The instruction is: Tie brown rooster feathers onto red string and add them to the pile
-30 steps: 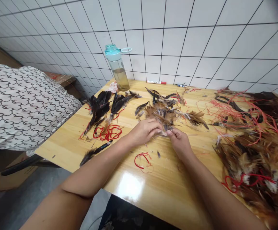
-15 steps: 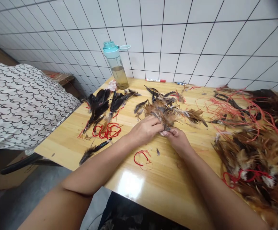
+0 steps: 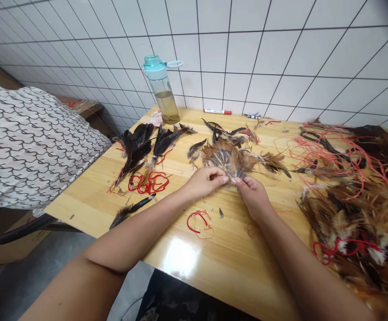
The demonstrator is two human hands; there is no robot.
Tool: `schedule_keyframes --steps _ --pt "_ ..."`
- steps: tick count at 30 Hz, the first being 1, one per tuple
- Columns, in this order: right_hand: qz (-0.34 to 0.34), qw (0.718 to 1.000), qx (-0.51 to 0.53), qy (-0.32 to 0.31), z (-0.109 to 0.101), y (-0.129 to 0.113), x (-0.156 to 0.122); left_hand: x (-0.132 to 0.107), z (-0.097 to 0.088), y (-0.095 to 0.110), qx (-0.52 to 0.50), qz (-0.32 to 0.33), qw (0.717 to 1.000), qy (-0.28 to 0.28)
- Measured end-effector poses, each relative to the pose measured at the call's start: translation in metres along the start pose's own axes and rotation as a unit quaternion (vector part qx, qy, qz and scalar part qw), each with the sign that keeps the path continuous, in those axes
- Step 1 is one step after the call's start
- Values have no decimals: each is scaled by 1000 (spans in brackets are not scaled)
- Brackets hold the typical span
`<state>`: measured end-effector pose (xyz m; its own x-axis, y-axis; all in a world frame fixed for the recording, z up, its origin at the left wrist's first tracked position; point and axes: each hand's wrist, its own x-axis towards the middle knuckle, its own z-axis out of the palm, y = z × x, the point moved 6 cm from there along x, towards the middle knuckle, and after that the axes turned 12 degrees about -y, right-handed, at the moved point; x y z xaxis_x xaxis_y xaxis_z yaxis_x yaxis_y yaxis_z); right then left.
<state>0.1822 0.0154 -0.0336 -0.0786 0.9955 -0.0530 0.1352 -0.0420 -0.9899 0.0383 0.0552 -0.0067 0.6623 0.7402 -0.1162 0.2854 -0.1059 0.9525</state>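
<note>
A fan of brown and grey feathers [image 3: 225, 156] lies spread on the wooden table, its pale quill ends toward me. At those ends my left hand [image 3: 205, 182] pinches with thumb and forefinger, its other fingers curled. My right hand [image 3: 252, 194] grips the base of the same bunch from the right, thumb on top. The two sets of fingertips are close together; the exact quills between them are too small to make out. Below the hands, a curl of red cord [image 3: 198, 221] and a tiny dark feather [image 3: 221, 213] rest on the tabletop.
Dark feather bundles [image 3: 135, 145] and coiled red cord [image 3: 149, 183] lie at left, near a water bottle [image 3: 163, 93]. A red marker [image 3: 217, 112] sits by the tiled wall. Tangled pink string [image 3: 328, 154] and a large heap of brown feathers [image 3: 357, 214] occupy the right side.
My left hand has shifted slightly down off the feathers, its fingers now pinching at the quill ends. My right hand has moved slightly right. The fan's grey middle shows more.
</note>
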Motion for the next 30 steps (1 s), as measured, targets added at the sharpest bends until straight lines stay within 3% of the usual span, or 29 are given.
schedule_keyframes --steps 7,16,24,30 --pt "24 1000 -7 5 3 9 2 0 8 -2 -157 2 987 22" --pt "-5 1000 6 -29 7 2 4 0 8 7 -153 59 986 30" --pt "10 999 8 -35 7 3 3 1 7 6 -90 83 992 34" --pt "-23 996 -43 -69 9 2 4 3 11 5 -150 80 985 -6"
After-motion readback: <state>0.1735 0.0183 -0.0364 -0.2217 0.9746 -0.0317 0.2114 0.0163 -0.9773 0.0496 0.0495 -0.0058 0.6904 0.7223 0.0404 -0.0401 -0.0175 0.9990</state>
